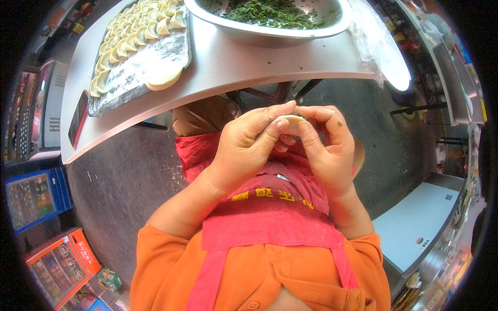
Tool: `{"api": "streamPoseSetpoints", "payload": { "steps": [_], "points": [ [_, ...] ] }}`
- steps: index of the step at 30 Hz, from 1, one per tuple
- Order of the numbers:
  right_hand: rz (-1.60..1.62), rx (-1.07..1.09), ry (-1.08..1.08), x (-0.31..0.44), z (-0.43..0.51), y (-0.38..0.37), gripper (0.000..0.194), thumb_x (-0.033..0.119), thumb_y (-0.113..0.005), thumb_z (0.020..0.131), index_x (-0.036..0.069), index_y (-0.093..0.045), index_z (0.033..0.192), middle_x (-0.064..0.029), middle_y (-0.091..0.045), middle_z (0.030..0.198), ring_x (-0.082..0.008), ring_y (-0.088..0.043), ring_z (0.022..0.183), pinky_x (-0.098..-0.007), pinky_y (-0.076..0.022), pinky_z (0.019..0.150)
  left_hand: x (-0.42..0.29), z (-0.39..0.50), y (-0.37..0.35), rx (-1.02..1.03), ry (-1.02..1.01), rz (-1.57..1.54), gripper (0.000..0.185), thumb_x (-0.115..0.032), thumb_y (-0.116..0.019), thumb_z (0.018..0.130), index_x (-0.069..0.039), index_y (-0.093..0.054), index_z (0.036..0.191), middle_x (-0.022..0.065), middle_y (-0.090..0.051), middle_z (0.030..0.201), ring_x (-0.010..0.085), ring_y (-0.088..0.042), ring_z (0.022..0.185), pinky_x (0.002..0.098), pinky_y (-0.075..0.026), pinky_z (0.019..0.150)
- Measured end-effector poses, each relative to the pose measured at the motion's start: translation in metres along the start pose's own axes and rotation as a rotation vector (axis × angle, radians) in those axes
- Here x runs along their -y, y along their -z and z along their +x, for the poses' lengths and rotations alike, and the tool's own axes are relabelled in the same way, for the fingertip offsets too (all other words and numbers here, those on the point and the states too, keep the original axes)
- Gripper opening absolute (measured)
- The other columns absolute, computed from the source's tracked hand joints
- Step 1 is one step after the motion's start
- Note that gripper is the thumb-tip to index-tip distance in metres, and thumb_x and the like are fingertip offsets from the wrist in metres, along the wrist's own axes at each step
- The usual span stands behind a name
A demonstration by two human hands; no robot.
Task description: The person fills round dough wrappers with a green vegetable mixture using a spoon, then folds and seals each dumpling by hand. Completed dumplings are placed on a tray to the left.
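Note:
My left hand (253,134) and my right hand (327,142) meet above my lap, both holding a folded dumpling (292,121) of pale dough. Thumbs press its near side, and fingers curl over the far edge; what is inside the dough is hidden. Flour dusts the fingertips, and a green speck sticks to a right finger. On the table, a floured tray (134,87) carries rows of shaped dumplings (130,41), with a stack of round dough wrappers (165,79) at its near right corner. Beyond my hands stands a metal bowl (268,33) of chopped green filling (272,13).
The white table's curved edge (233,87) runs between my hands and the bowl. A phone (79,118) lies left of the tray. Clear plastic bags (363,35) lie at the table's right end. A white-topped cabinet (420,221) stands at right, and display cases (58,268) at lower left.

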State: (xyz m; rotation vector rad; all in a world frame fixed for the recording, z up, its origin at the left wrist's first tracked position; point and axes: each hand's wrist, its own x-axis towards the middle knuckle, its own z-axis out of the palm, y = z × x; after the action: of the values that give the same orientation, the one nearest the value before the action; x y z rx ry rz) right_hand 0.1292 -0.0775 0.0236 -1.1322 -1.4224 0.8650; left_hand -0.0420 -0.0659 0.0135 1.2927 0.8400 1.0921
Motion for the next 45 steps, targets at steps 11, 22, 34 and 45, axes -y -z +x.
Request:
{"api": "streamPoseSetpoints", "payload": {
  "steps": [11,22,34,45],
  "points": [
    [-0.369,0.005,0.430,-0.011,0.016,0.015,0.017,0.003,-0.073,0.081,0.005,-0.062,0.094,-0.0117,-0.062,0.088,-0.0327,-0.059,0.082,-0.0409,-0.0483,0.072,0.005,0.018,-0.006,0.044,-0.025,0.119,0.033,-0.003,-0.059,0.099,0.000,-0.060,0.132,0.0133,-0.067,0.121,0.0136,-0.065,0.103,0.0243,-0.052,0.091],
    [-1.158,-0.336,0.292,-0.098,0.101,0.213,0.041,0.034,-0.048,0.104,0.008,-0.054,0.136,-0.0182,-0.066,0.122,-0.0334,-0.062,0.113,-0.0429,-0.0458,0.097,0.006,0.036,-0.021,0.006,0.048,-0.284,0.020,-0.005,-0.058,0.100,0.001,-0.067,0.117,0.0097,-0.071,0.105,0.0146,-0.068,0.095,0.0253,-0.056,0.080],
    [-0.122,-0.075,0.377,-0.038,0.065,0.144,0.069,0.052,-0.034,0.105,-0.001,-0.033,0.149,-0.0220,-0.061,0.130,-0.0279,-0.065,0.110,-0.0424,-0.0453,0.101,0.006,0.049,-0.035,0.055,-0.111,-0.047,0.057,0.007,-0.063,0.093,-0.004,-0.043,0.144,0.0112,-0.065,0.118,0.0158,-0.066,0.103,0.0269,-0.053,0.090],
    [-0.026,0.303,0.439,-0.011,0.028,0.067,0.063,0.053,-0.043,0.101,0.000,-0.051,0.135,-0.0146,-0.064,0.124,-0.0304,-0.062,0.110,-0.0420,-0.0428,0.097,0.001,0.060,-0.042,0.204,-0.186,0.253,0.079,0.013,-0.064,0.084,-0.009,-0.031,0.152,0.0118,-0.065,0.106,0.0186,-0.065,0.096,0.0287,-0.054,0.084]
  ]
}}
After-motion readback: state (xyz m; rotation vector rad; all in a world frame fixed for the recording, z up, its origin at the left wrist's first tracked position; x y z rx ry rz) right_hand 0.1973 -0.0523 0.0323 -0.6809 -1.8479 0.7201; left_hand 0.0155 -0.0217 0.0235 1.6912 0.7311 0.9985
